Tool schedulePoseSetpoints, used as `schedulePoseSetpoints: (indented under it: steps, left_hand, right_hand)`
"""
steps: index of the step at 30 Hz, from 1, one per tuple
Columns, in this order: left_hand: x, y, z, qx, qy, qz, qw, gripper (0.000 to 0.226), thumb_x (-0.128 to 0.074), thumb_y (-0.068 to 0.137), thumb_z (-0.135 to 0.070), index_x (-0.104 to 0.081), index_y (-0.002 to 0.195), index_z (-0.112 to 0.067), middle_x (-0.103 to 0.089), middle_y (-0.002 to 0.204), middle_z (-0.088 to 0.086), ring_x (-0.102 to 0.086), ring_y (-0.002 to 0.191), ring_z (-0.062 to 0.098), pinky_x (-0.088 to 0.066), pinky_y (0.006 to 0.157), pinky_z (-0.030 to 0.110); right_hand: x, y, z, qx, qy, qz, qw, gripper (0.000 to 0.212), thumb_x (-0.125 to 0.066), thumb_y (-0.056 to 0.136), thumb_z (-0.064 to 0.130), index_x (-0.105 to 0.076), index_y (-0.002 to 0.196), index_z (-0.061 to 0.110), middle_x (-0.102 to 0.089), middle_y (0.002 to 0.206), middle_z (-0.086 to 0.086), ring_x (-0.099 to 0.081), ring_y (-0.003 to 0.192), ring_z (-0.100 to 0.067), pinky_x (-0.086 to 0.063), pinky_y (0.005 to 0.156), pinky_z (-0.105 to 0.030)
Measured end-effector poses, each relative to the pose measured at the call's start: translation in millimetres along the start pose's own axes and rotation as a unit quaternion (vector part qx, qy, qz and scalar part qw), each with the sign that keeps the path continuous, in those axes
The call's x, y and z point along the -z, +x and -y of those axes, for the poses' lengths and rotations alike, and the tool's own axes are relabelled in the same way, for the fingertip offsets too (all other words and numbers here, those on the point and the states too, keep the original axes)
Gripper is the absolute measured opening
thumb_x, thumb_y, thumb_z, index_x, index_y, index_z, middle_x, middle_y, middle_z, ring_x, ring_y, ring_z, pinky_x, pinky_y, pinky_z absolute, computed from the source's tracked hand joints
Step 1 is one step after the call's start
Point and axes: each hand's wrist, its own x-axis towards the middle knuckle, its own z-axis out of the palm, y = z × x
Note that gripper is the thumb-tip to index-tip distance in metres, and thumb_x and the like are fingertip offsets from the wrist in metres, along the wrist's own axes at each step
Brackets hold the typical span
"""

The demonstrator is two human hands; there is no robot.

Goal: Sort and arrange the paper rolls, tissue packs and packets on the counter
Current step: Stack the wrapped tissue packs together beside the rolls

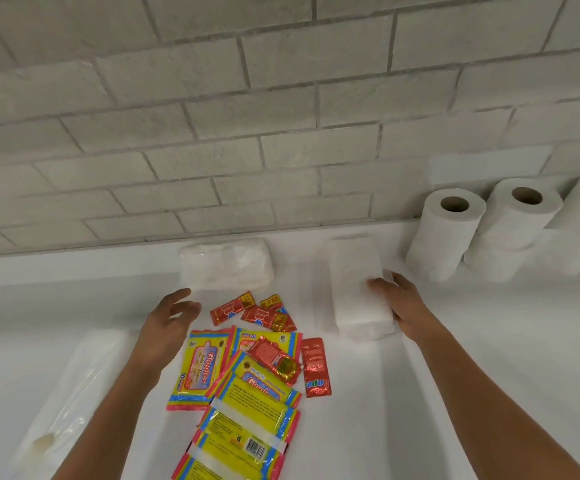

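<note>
Now your right hand (pixel 397 301) is gripping the white tissue pack (pixel 359 289) lying mid-bench (pixel 506 341), while your left hand (pixel 170 317), fingers spread, is hovering left of the red sachets (pixel 257 311).

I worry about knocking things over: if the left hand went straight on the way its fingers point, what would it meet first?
Probably the white tissue pack by the wall: the left hand, open, points toward it, though height is unclear.
</note>
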Motion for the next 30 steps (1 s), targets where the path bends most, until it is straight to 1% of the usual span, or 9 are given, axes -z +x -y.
schedulePoseSetpoints:
  steps: [2,5,7,9,12,15,21,27,30]
  left_hand:
    - [3.9,-0.7,1.1,-0.011,0.025,-0.015,1.0,0.036,-0.067,0.092,-0.039,-0.056,0.126,-0.035,-0.066,0.12,-0.002,-0.063,0.107,0.023,-0.05,0.098,0.047]
    - [8.5,-4.8,2.8,-0.054,0.097,-0.055,0.992,0.037,-0.065,0.094,-0.033,-0.057,0.13,-0.027,-0.064,0.126,0.002,-0.063,0.11,0.027,-0.048,0.092,0.039]
    - [15.8,-7.0,6.0,-0.087,0.168,-0.094,0.977,0.037,-0.063,0.095,-0.029,-0.058,0.132,-0.023,-0.063,0.13,0.004,-0.061,0.114,0.03,-0.048,0.093,0.042]
    - [27.9,-9.1,10.9,-0.1,0.236,-0.121,0.959,0.038,-0.061,0.095,-0.03,-0.058,0.133,-0.026,-0.061,0.132,0.006,-0.059,0.116,0.033,-0.049,0.092,0.046]
    - [51.5,-13.4,23.1,-0.056,0.3,-0.144,0.941,0.046,-0.058,0.094,-0.03,-0.05,0.139,-0.028,-0.051,0.141,0.008,-0.046,0.125,0.038,-0.045,0.096,0.053]
    - [76.3,-18.5,37.0,-0.006,0.31,-0.154,0.938,0.055,-0.058,0.092,-0.026,-0.043,0.144,-0.026,-0.041,0.148,0.009,-0.038,0.13,0.041,-0.04,0.099,0.055]
    - [118.8,-19.6,66.8,0.114,0.277,-0.119,0.947,0.068,-0.063,0.089,-0.03,-0.032,0.15,-0.03,-0.033,0.154,0.01,-0.039,0.132,0.043,-0.038,0.104,0.056]
    - [142.3,-12.0,105.4,0.192,0.228,-0.065,0.952,0.102,-0.072,0.074,-0.065,-0.024,0.154,-0.025,-0.047,0.146,0.015,-0.048,0.13,0.041,-0.042,0.105,0.052]
    - [148.5,-7.1,116.7,0.194,0.217,-0.059,0.955,0.119,-0.071,0.062,-0.079,-0.023,0.154,-0.022,-0.048,0.146,0.015,-0.047,0.131,0.041,-0.041,0.106,0.053]
  right_hand:
    - [-4.0,-4.3,4.6,0.019,-0.064,-0.042,0.997,0.054,-0.074,0.078,0.031,-0.058,0.129,0.024,-0.068,0.117,0.0,-0.067,0.099,-0.021,-0.053,0.078,-0.032]
    - [-7.4,-11.5,6.1,0.057,-0.163,-0.077,0.982,0.066,-0.068,0.085,0.034,-0.044,0.145,0.025,-0.055,0.136,0.0,-0.057,0.117,-0.023,-0.045,0.09,-0.03]
    - [-9.0,-15.9,5.1,0.073,-0.211,-0.079,0.971,0.075,-0.068,0.087,0.035,-0.033,0.152,0.023,-0.046,0.146,-0.005,-0.051,0.127,-0.028,-0.046,0.1,-0.038]
    - [-12.2,-22.2,4.0,0.086,-0.258,-0.089,0.958,0.079,-0.067,0.086,0.038,-0.027,0.153,0.023,-0.037,0.151,-0.009,-0.047,0.13,-0.032,-0.047,0.103,-0.048]
    - [-21.4,-37.2,-0.4,0.142,-0.311,-0.107,0.933,0.076,-0.065,0.087,0.033,-0.029,0.152,0.019,-0.029,0.155,-0.01,-0.036,0.139,-0.031,-0.039,0.11,-0.048]
    - [-37.3,-58.7,-4.2,0.209,-0.356,-0.11,0.904,0.068,-0.064,0.088,0.03,-0.037,0.149,0.017,-0.033,0.153,-0.012,-0.029,0.144,-0.027,-0.033,0.114,-0.046]
    - [-80.0,-103.1,-12.4,0.276,-0.377,-0.018,0.884,0.046,-0.065,0.092,0.025,-0.055,0.136,0.017,-0.048,0.139,-0.008,-0.053,0.125,-0.024,-0.039,0.096,-0.026]
    - [-105.6,-129.1,-28.3,0.266,-0.357,0.039,0.895,0.037,-0.063,0.094,0.032,-0.059,0.13,0.023,-0.053,0.132,0.0,-0.056,0.116,-0.014,-0.047,0.09,-0.026]
    - [-110.3,-135.6,-33.9,0.252,-0.351,0.046,0.901,0.037,-0.061,0.095,0.032,-0.058,0.131,0.024,-0.052,0.131,0.003,-0.053,0.107,-0.005,-0.044,0.077,-0.014]
